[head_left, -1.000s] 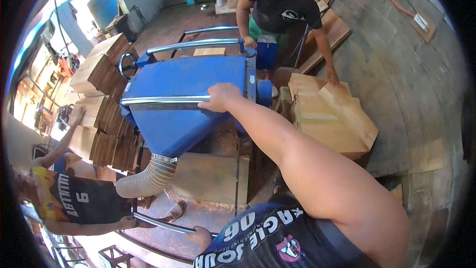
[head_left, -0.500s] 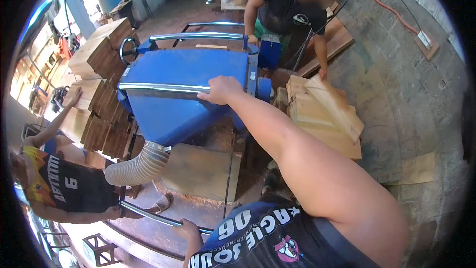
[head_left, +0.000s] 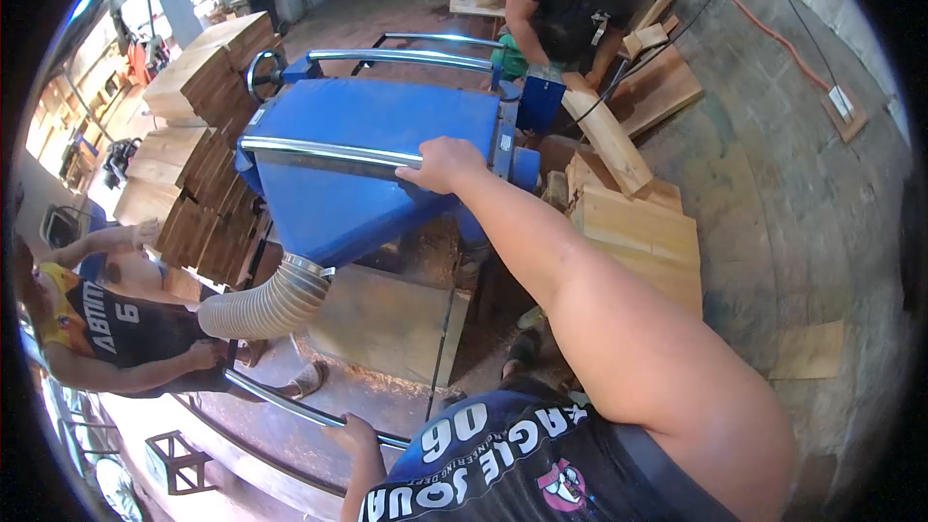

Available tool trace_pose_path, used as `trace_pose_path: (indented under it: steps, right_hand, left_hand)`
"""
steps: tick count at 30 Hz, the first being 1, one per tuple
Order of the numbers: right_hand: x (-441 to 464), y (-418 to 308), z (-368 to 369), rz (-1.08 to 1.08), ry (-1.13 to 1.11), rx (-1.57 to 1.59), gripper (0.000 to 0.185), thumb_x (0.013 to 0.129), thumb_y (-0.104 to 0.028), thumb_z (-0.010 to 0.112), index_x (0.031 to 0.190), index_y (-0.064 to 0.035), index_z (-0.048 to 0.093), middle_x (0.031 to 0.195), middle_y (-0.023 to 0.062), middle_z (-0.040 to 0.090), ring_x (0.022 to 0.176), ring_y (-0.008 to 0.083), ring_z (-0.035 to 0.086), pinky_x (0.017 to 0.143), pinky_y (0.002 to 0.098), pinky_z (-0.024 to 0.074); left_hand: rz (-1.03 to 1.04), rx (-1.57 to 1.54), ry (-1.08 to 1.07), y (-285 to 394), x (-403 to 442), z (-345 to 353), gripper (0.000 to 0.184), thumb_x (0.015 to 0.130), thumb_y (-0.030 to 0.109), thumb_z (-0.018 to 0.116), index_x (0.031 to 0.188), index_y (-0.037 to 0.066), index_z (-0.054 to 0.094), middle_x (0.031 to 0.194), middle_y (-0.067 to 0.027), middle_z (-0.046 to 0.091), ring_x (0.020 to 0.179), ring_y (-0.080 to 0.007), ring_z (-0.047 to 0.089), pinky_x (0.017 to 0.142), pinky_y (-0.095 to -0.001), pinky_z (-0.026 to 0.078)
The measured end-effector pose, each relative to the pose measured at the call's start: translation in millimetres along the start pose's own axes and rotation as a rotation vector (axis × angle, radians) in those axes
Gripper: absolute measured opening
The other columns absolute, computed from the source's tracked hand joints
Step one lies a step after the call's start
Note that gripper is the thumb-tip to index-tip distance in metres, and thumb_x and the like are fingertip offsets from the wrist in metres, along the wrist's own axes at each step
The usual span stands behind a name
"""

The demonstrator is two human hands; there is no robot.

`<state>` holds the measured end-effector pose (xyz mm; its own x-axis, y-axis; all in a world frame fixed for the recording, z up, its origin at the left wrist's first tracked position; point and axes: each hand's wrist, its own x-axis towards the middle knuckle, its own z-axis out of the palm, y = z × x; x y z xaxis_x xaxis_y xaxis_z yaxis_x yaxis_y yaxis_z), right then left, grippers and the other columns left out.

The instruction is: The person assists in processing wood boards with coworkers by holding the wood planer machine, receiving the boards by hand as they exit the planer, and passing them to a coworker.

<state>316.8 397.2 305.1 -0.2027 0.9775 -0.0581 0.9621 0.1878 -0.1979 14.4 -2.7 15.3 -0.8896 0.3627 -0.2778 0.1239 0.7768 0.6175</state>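
Observation:
A large blue woodworking machine, apparently a planer, (head_left: 377,121) stands before me. My right hand (head_left: 447,164) is closed around the right end of the chrome bar (head_left: 319,152) on its top. Lower down, my left hand (head_left: 356,435) is curled over another chrome bar (head_left: 285,396), close to my body. A ribbed hose (head_left: 266,304) comes out of the machine's near side. Across from me, a co-worker in a dark shirt (head_left: 570,14) holds a wooden board (head_left: 607,135) beside the machine's right side, its near end over a pile of boards (head_left: 643,232).
Stacked thick boards (head_left: 198,169) stand left of the machine. Another co-worker in a numbered jersey (head_left: 135,329) is at the lower left, one hand near the lower bar. A black cable (head_left: 667,39) hangs at the upper right. A small metal frame (head_left: 181,464) stands at the lower left.
The dark-shirted co-worker has drawn a board off the pile toward the machine. The other co-worker's raised hand has come away from the stack. My hands keep their holds; the view has shifted slightly.

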Motion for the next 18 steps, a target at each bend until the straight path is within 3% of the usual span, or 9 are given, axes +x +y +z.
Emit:
trace_pose_path:
  steps: [5, 7, 11, 12, 15, 18]
  right_hand:
    - [0, 0, -2, -0.005, -0.010, 0.000, 0.071, 0.093, -0.071, 0.059, 0.119, -0.0066, 0.076, 0.122, 0.0199, 0.074, 0.114, 0.0387, 0.071, 0.097, 0.0495, 0.0570]
    - [0, 0, -3, -0.001, -0.001, -0.013, 0.071, 0.093, -0.071, 0.060, 0.120, -0.0074, 0.076, 0.123, 0.0196, 0.074, 0.115, 0.0382, 0.071, 0.098, 0.0492, 0.0565]
    - [2, -5, -3, 0.023, -0.015, -0.015, 0.071, 0.092, -0.071, 0.060, 0.122, -0.0085, 0.076, 0.125, 0.0183, 0.074, 0.118, 0.0373, 0.070, 0.099, 0.0482, 0.0558]
    - [-1, -5, 1, 0.021, -0.034, -0.013, 0.071, 0.092, -0.071, 0.060, 0.122, -0.0086, 0.075, 0.126, 0.0180, 0.074, 0.118, 0.0373, 0.069, 0.100, 0.0480, 0.0556]
    - [4, -6, -3, 0.016, -0.039, -0.010, 0.072, 0.092, -0.071, 0.060, 0.123, -0.0087, 0.075, 0.127, 0.0178, 0.073, 0.119, 0.0373, 0.069, 0.101, 0.0478, 0.0549]
    - [1, -5, -1, 0.018, -0.006, -0.017, 0.072, 0.092, -0.071, 0.060, 0.123, -0.0085, 0.075, 0.127, 0.0187, 0.073, 0.119, 0.0380, 0.069, 0.103, 0.0487, 0.0534]
  left_hand:
    - [-0.015, 0.007, 0.000, 4, -2, -3, 0.047, 0.097, 0.008, 0.058, 0.138, -0.012, 0.045, 0.128, -0.0360, 0.061, 0.115, -0.0495, 0.065, 0.100, -0.0544, 0.049]
    - [-0.065, 0.044, -0.027, 40, -24, -24, 0.047, 0.097, 0.008, 0.058, 0.138, -0.012, 0.045, 0.130, -0.0365, 0.060, 0.117, -0.0494, 0.064, 0.103, -0.0531, 0.049]
    - [0.049, -0.042, 0.031, 0, -3, -2, 0.055, 0.098, 0.010, 0.059, 0.145, -0.011, 0.041, 0.134, -0.0363, 0.059, 0.125, -0.0492, 0.060, 0.109, -0.0493, 0.046]
    - [0.010, -0.084, -0.049, -4, -1, -4, 0.063, 0.098, 0.011, 0.061, 0.151, -0.013, 0.036, 0.138, -0.0366, 0.056, 0.129, -0.0482, 0.058, 0.113, -0.0481, 0.043]
    - [-0.029, -0.145, 0.022, 6, -9, -3, 0.071, 0.096, 0.010, 0.062, 0.156, -0.012, 0.030, 0.145, -0.0374, 0.051, 0.136, -0.0487, 0.052, 0.118, -0.0471, 0.039]
    - [0.302, 0.326, 0.203, 25, -32, -4, 0.085, 0.088, 0.015, 0.073, 0.158, -0.006, 0.030, 0.151, -0.0358, 0.046, 0.143, -0.0474, 0.046, 0.121, -0.0521, 0.035]
